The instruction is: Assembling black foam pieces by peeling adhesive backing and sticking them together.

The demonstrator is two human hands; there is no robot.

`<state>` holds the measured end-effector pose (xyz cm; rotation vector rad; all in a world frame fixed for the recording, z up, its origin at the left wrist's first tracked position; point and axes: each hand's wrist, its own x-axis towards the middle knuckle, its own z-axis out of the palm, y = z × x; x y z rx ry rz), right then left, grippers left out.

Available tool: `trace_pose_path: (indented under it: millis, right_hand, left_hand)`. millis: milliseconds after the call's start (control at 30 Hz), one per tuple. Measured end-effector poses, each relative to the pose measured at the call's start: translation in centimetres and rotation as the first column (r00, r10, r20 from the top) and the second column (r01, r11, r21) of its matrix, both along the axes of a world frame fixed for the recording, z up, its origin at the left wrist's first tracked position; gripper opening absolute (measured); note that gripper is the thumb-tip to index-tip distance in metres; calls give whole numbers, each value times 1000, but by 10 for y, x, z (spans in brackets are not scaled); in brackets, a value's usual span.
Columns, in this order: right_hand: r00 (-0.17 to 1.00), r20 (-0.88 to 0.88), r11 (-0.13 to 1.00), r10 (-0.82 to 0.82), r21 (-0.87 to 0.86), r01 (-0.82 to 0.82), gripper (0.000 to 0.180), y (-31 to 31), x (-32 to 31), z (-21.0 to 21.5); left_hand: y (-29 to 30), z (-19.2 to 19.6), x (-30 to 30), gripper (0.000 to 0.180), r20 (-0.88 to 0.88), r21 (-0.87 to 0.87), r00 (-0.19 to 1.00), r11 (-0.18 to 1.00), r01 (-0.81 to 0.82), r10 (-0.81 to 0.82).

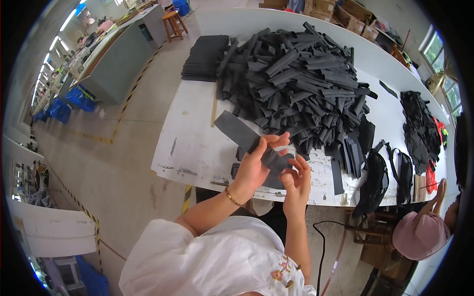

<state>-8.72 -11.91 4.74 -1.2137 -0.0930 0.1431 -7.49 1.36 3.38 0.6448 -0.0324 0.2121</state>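
Note:
My left hand [256,165] grips a long dark grey fabric strip [239,130] that stretches up and to the left over the white table [192,143]. My right hand [297,176] pinches the lower right end of the same strip, close against the left hand. A big heap of rolled dark grey fabric pieces [301,84] lies just beyond both hands. More flat strips [353,155] lean at the heap's right side.
A neat stack of flat dark sheets [203,56] sits at the table's far left. Black bags [390,175] hang off the right front edge, near a person in a pink cap [419,234]. Another dark pile [419,130] lies far right. A wooden stool [174,22] stands on the floor beyond.

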Motion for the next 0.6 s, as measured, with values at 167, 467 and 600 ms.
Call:
trace_pose_path:
  millis: [167, 467, 600]
  right_hand:
    - [984, 162, 976, -74, -191, 105, 12, 14, 14, -6]
    - [932, 356, 907, -62, -370, 202, 8, -2, 20, -26]
    - [965, 250, 942, -81, -298, 157, 12, -4, 20, -39]
  left_hand:
    - [3, -13, -1, 44, -39, -11, 999, 1000, 29, -29]
    - [65, -19, -18, 29, -191, 80, 932, 951, -298, 308]
    - [61, -23, -16, 29, -252, 50, 920, 954, -296, 299]
